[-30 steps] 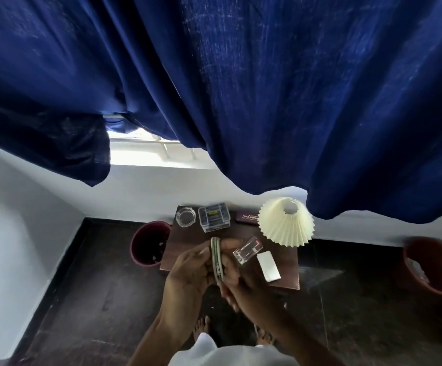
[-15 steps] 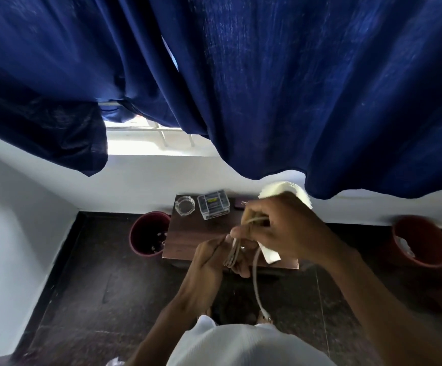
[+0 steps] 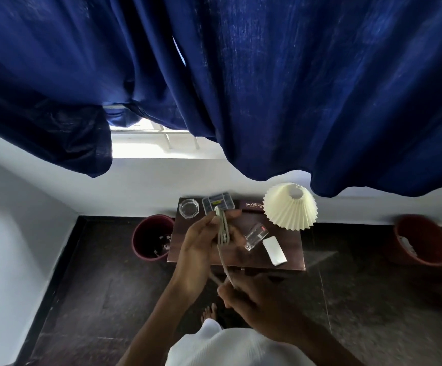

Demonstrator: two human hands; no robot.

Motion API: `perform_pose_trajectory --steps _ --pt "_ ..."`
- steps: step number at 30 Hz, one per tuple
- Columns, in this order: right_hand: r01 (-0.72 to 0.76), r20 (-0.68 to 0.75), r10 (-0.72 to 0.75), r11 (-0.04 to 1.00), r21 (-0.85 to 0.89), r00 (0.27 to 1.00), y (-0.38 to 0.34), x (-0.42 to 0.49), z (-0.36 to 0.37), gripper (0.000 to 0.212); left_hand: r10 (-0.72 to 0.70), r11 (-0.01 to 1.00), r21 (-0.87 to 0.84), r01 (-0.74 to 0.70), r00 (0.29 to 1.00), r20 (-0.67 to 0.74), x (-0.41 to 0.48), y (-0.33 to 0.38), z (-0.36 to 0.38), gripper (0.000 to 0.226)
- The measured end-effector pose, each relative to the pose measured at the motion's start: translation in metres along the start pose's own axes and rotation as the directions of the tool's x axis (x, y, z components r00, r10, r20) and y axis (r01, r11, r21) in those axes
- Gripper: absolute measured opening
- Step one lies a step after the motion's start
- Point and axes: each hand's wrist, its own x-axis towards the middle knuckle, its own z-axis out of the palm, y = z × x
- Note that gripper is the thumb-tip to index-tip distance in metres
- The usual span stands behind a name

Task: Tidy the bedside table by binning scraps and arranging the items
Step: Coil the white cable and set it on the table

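1. Head view, what is hard to see: the left hand is raised over the bedside table, its fingers curled round a pale cable wound into a long narrow bundle. Hand and bundle cover the near corner of a clear compartment box just past the fingertips. The box's contents are too small to make out.
2. The right hand is lower, nearer the body and blurred. It pinches the loose tail of the cable, which runs down to it from the bundle. I cannot tell which fingers do the pinching.
3. A dark blue curtain fills the upper part of the view and hides most of the window beyond the hands.
4. Edges and room: the table's near edge runs between the two hands, so the right hand is over the dark floor and not over the table. Bare wood shows below the left hand and to its left.
5. Beyond the left hand, a glass dish stands at the far left corner, beside the box.
6. To the right of the box lies a dark spectacle case. A pleated cream lampshade overlaps its right end.
7. Just right of the left hand, a small clear bottle lies on its side, with a white card near it.
8. On the floor left of the left hand, a maroon bin stands against the table, with pale scraps inside. A second reddish bin is well apart on the right.
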Motion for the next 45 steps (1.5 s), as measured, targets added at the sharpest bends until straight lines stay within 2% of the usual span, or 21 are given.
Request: perform_pose_trajectory --steps 2,4,6,8,11,13,16,19,21,24,25,26,28,30,32,35,36,40,43,45 --pt "0.06 -0.012 -0.061 0.995 -0.081 0.998 -0.013 -0.005 -0.014 0.018 0.033 0.993 0.118 -0.032 0.999 -0.005 0.005 -0.009 -0.004 0.037" --pt "0.066 -0.053 -0.075 0.985 -0.159 0.996 -0.025 -0.001 -0.036 0.023 0.044 0.963 0.262 -0.055 0.998 0.049 0.005 -0.018 -0.005 0.045" --pt "0.044 -0.084 -0.065 0.971 -0.234 0.994 -0.035 0.006 -0.059 0.022 0.058 0.928 0.361 -0.094 0.992 0.109 0.002 -0.025 -0.006 0.041" --pt "0.04 -0.166 -0.098 0.946 -0.321 0.981 -0.043 0.017 -0.083 0.033 0.057 0.916 0.386 -0.108 0.988 0.142 -0.002 -0.029 -0.003 0.04" --pt "0.013 -0.314 -0.137 0.93 -0.367 0.939 -0.038 0.043 -0.11 0.042 -0.016 0.956 0.291 -0.032 0.987 0.16 -0.008 -0.028 0.0 0.043" --pt "0.001 -0.347 -0.088 0.97 -0.243 0.934 -0.022 0.063 -0.112 0.037 -0.033 0.972 0.236 -0.007 0.986 0.164 -0.008 -0.024 0.003 0.047" --pt "-0.033 -0.285 0.063 0.994 0.107 0.956 0.003 0.081 -0.082 0.027 -0.016 0.996 0.084 0.004 0.989 0.144 -0.003 -0.014 0.007 0.045" --pt "-0.118 -0.237 0.181 0.959 0.258 0.955 0.014 0.074 -0.035 0.046 -0.049 0.995 -0.078 0.058 0.992 0.117 0.005 -0.004 0.007 0.043" --pt "-0.137 -0.216 0.206 0.945 0.296 0.954 0.011 0.059 -0.013 0.041 -0.051 0.988 -0.137 0.065 0.993 0.106 0.009 0.0 0.006 0.044" --pt "-0.062 -0.15 0.064 0.998 0.023 0.987 0.002 0.033 0.0 0.039 -0.061 0.986 -0.157 0.06 0.998 -0.002 0.019 -0.005 0.0 0.039" --pt "-0.033 -0.16 0.026 0.999 -0.04 0.987 -0.003 0.024 0.003 0.044 -0.061 0.991 -0.118 0.057 0.998 -0.031 0.023 -0.01 -0.002 0.041" --pt "-0.004 -0.227 -0.035 0.986 -0.167 0.973 -0.006 0.018 0.001 0.048 -0.049 0.998 -0.051 0.046 0.998 -0.048 0.027 -0.015 -0.002 0.042" --pt "0.0 -0.277 -0.12 0.918 -0.396 0.953 -0.016 0.016 -0.014 0.043 -0.015 0.996 0.092 0.02 0.998 -0.063 0.03 -0.027 0.0 0.045" --pt "0.03 -0.236 -0.139 0.91 -0.413 0.962 -0.025 0.023 -0.03 0.033 0.013 0.981 0.192 -0.006 0.999 -0.034 0.029 -0.033 0.002 0.054" --pt "0.042 -0.204 -0.136 0.913 -0.406 0.97 -0.02 0.029 -0.048 0.034 0.032 0.963 0.265 -0.039 0.999 0.027 0.027 -0.042 -0.001 0.051" --pt "0.017 -0.28 -0.166 0.885 -0.466 0.946 -0.02 0.04 -0.078 0.037 -0.028 0.966 0.26 -0.001 0.994 0.108 0.022 -0.047 0.001 0.047" --pt "0.011 -0.291 -0.154 0.898 -0.44 0.944 -0.02 0.045 -0.086 0.035 -0.053 0.964 0.267 0.02 0.992 0.118 0.02 -0.046 0.004 0.051" --pt "0.018 -0.225 -0.043 0.993 -0.113 0.973 -0.012 0.066 -0.104 0.024 -0.137 0.969 0.22 0.111 0.985 0.108 0.016 -0.042 0.014 0.064" --pt "0.009 -0.197 0.016 0.992 0.125 0.98 0.003 0.072 -0.099 0.015 -0.171 0.974 0.164 0.155 0.981 0.093 0.019 -0.038 0.015 0.063" --pt "0.011 -0.19 0.031 0.975 0.221 0.981 0.01 0.072 -0.089 0.004 -0.175 0.978 0.127 0.163 0.98 0.09 0.021 -0.034 0.013 0.061"
